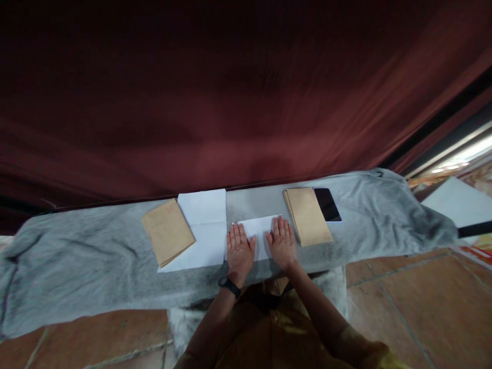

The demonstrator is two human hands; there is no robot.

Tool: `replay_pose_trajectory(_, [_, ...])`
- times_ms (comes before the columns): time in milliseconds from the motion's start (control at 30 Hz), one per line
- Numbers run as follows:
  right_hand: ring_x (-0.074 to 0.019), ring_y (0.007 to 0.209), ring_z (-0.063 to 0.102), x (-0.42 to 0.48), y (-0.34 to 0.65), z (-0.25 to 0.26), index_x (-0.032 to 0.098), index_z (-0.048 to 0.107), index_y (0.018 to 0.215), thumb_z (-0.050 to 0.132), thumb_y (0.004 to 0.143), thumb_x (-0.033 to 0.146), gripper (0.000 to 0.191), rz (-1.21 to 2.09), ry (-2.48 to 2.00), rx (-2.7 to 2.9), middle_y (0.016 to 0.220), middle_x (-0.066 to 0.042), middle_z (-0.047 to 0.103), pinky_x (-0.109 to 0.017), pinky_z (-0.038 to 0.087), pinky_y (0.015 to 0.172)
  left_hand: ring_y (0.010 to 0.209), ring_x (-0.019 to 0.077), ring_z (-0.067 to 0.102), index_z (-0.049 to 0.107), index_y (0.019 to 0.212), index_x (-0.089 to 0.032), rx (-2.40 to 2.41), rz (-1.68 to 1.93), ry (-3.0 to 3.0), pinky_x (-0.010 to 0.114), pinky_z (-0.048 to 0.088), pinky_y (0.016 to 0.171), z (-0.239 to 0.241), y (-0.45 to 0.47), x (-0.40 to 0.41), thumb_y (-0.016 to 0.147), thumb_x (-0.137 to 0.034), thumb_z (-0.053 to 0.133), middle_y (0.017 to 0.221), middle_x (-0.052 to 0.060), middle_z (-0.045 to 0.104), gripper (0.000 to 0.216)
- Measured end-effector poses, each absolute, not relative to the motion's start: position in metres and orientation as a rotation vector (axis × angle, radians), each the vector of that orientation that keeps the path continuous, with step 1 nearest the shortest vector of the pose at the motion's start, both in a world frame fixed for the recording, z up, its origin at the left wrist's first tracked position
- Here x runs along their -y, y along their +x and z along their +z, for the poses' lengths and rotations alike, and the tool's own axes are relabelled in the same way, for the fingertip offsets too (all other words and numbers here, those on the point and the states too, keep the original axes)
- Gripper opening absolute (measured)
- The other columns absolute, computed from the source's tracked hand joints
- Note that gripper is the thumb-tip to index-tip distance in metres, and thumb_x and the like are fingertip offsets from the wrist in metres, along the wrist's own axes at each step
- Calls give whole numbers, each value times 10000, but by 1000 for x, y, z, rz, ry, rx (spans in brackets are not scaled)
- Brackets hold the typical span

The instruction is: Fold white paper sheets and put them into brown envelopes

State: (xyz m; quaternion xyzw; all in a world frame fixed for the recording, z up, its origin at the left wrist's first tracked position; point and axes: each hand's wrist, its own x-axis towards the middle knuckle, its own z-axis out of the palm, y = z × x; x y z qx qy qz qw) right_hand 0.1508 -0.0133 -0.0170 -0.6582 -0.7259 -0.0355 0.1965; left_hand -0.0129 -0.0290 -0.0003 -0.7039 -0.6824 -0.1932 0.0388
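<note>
A folded sheet of white paper [261, 241] lies flat on the cloth-covered bench in front of me. My left hand [240, 251] presses flat on its left end, fingers stretched out, a dark band on the wrist. On its right end rests my right hand [282, 243], palm down with the fingers extended. Close to the right hand is a stack of brown envelopes [310, 216]. Left of my left hand, larger white sheets [207, 230] with a crease lie under another brown envelope stack [168, 230].
A dark-screened phone [327, 205] lies beside the right envelope stack. Grey cloth [96, 251] drapes the long narrow bench. A dark red curtain [230, 118] hangs right behind it. Floor tiles [434, 297] show below, and a white panel [461, 200] stands at the far right.
</note>
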Motion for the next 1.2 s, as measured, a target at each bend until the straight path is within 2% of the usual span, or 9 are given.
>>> replay_pose_trajectory(133, [-324,1489,282,14,150,-15,54,248,1570,345,1045,433,654,-84,-1851,2046,1618,-225,257,-500,263,1182,1511,325,246,259,1540,4,2108,-597,-2147,555,276,1212,8,3,32,1039,-343,317,1578,254,339,612])
replay_pose_trajectory(267, [-321,1498,261,15,151,-13,49,236,1572,311,1050,406,637,-58,-1854,2086,1630,-224,219,-508,251,1185,1525,262,223,261,1562,-81,1941,-480,-2403,499,266,1236,10,22,48,1033,-320,317,1616,152,319,583])
replay_pose_trajectory(367, [-328,1502,246,15,152,-14,41,252,1565,306,1049,396,629,-56,-1846,2100,1633,-226,205,-513,253,1184,1522,247,235,280,1563,-132,1868,-382,-2483,494,259,1240,7,22,62,1028,-328,338,1622,118,319,573])
replay_pose_trajectory(567, [-333,1474,309,14,152,-12,38,316,1541,330,1047,378,600,-97,-1814,2049,1600,-241,295,-519,293,1163,1522,252,233,290,1551,-104,1825,-321,-2483,481,285,1225,4,-5,75,1004,-359,398,1621,143,314,613])
replay_pose_trajectory(667, [-344,1461,329,12,145,-5,42,363,1520,333,1042,334,561,-97,-1814,2036,1582,-244,333,-555,287,1154,1518,270,245,315,1545,-130,1816,-309,-2470,502,286,1218,5,-9,77,992,-335,413,1619,140,322,597])
replay_pose_trajectory(767, [-319,1466,324,11,130,4,113,405,1513,341,1037,303,516,-15,-1723,2170,1596,-180,345,-553,256,1171,1511,281,264,324,1542,-141,1795,-297,-2473,528,271,1218,7,-8,77,978,-295,416,1612,147,334,592])
replay_pose_trajectory(867, [-276,1465,333,11,119,9,181,440,1500,342,1045,324,487,78,-1614,2316,1596,-116,372,-511,231,1193,1509,275,269,307,1540,-91,1773,-283,-2485,529,253,1227,9,-6,76,964,-257,402,1598,172,351,607])
replay_pose_trajectory(1200, [-298,1472,329,22,153,-14,124,318,1560,347,1046,403,585,-111,-1700,2173,1609,-183,309,-494,269,1177,1513,245,258,237,1566,-90,1918,-372,-2373,462,302,1220,1,-15,82,978,-258,381,1613,156,323,628])
